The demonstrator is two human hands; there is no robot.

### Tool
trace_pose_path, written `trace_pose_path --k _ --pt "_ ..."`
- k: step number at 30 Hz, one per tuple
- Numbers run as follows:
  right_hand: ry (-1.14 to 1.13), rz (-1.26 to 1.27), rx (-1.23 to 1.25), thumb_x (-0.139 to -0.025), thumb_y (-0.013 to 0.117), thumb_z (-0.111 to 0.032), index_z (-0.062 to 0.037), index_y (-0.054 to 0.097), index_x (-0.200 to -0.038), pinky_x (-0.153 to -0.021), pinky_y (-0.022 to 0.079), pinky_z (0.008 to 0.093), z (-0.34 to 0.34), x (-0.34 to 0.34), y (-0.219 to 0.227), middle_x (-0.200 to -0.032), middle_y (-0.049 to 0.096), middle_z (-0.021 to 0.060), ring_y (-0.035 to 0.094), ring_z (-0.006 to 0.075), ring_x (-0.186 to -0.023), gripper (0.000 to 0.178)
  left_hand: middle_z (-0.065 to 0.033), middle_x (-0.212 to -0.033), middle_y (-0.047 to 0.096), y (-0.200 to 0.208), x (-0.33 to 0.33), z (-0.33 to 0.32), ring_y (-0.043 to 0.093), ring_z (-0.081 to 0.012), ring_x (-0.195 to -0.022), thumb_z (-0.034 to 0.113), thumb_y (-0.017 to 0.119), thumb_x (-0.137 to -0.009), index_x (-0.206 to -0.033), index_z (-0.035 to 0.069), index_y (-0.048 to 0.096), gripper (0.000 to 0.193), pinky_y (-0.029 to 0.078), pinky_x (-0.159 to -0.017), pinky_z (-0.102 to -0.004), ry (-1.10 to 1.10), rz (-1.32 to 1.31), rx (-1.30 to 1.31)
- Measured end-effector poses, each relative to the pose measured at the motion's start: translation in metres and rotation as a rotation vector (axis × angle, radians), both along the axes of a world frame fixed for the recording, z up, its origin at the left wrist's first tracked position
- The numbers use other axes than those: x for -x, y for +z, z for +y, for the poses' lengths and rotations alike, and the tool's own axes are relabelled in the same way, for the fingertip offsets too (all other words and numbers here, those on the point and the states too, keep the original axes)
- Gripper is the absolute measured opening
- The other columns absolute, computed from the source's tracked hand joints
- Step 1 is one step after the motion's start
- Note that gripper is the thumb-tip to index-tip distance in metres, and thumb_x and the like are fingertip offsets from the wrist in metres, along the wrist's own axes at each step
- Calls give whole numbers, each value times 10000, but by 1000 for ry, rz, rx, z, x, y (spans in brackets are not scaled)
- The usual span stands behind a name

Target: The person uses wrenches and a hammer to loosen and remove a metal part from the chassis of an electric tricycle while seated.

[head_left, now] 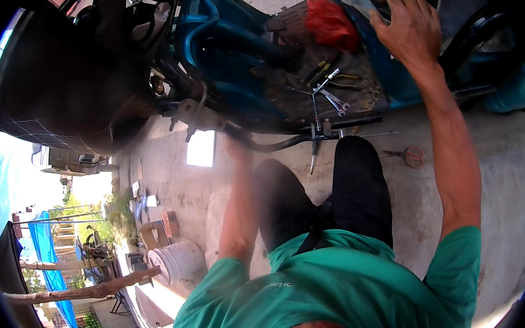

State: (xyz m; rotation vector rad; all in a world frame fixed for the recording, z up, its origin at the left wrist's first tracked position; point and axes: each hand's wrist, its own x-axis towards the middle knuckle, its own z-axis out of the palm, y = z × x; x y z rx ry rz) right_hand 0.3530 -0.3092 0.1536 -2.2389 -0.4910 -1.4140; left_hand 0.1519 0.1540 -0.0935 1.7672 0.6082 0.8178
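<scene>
A teal motor vehicle like a scooter or trike (pixel 223 37) fills the upper middle, its dark footboard (pixel 292 98) facing me. My right hand (pixel 409 27) rests at the edge of a teal panel at the upper right, fingers stretched and apart, with nothing seen in them. Low at the left, my left hand (pixel 236 144) reaches to the dark tubular frame (pixel 270 145) beside a metal bracket (pixel 195 115); its fingers are hidden and blurred. On the footboard lie open-end wrenches (pixel 335 100), pliers (pixel 343 78) and a long-handled metal wrench (pixel 316 103).
A crumpled red plastic bag (pixel 332 24) sits on the footboard. Red-handled scissors (pixel 413 157) lie on the concrete floor (pixel 439 196) right of my knees. A white bucket (pixel 175 261) and cardboard box (pixel 155 232) stand lower left. A big black cover (pixel 65 80) hangs at the left.
</scene>
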Motion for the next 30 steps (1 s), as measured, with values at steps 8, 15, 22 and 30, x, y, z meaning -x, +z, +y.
trace_pose_path --k 8,15,22,30 --pt "-12 6 7 -667 791 -158 -77 686 -900 -951 498 456 7 2 3 -1064 656 104 621 321 -1124 268 -63 -740 590 -13 11 20 593 -201 -638 311 444 -1058 -1174 93 560 273 487 -594 -326 -68 -96 117" --pt "-174 135 200 -924 713 -381 -171 718 -1172 -1062 464 457 -8 -13 -21 -1279 672 8 591 237 -1268 325 -64 -710 587 41 -5 -41 580 -206 -600 318 429 -1067 -1114 86 564 273 470 -570 -320 -45 -254 480" --pt "-180 173 199 -907 723 -372 -173 703 -1191 -1094 436 457 -6 -16 -25 -1313 655 -1 567 229 -1304 348 -57 -656 567 40 -2 -38 576 -200 -587 360 409 -1082 -1079 87 579 321 472 -570 -319 -58 -211 406" --pt "-158 131 166 -883 733 -331 -153 708 -1153 -1089 440 461 -7 -19 -28 -1264 667 29 582 250 -1265 325 -60 -655 575 31 0 -31 581 -206 -585 375 414 -1081 -943 92 567 350 479 -575 -324 -74 -251 425"
